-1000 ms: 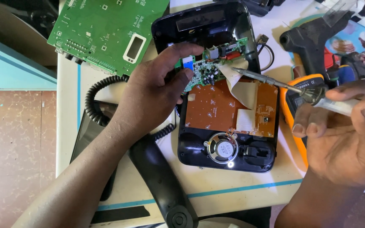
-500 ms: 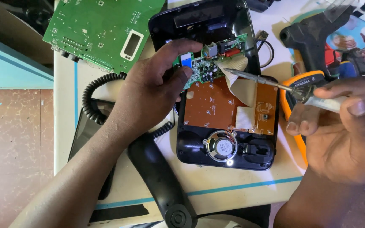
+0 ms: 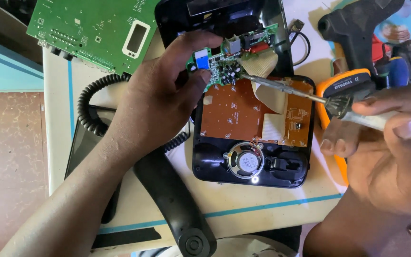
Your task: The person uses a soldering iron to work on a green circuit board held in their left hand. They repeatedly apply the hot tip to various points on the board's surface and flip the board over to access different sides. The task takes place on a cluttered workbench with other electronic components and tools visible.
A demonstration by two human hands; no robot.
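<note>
Lying in the upper left of the frame was a large green circuit board [image 3: 91, 33], loose on the pale bench [image 3: 58, 95], with a coiled black cord [image 3: 89, 107] curling below it and a black handset [image 3: 172, 200] stretched toward the bottom edge. Just right of those, the left hand [image 3: 153, 109] had closed on the small green board [image 3: 229, 62], thumb and fingers pinching its left edge and tilting it up from the opened black telephone base [image 3: 243, 166] at the centre of the frame. Below that sat a brown keypad board [image 3: 239, 114] and a round speaker [image 3: 244, 160]. The little board looked light, stiff and brittle, tethered by a soft ribbon cable [image 3: 265, 83], so I judged its bare edges the safe place to hold. Further right, a soldering iron [image 3: 286, 90] reached in, its tip touching the small board. The right hand [image 3: 386, 152] was wrapped round the iron's pale handle. Behind it, at upper right, lay an orange multimeter [image 3: 346, 78] and a black glue gun [image 3: 353, 28].
</note>
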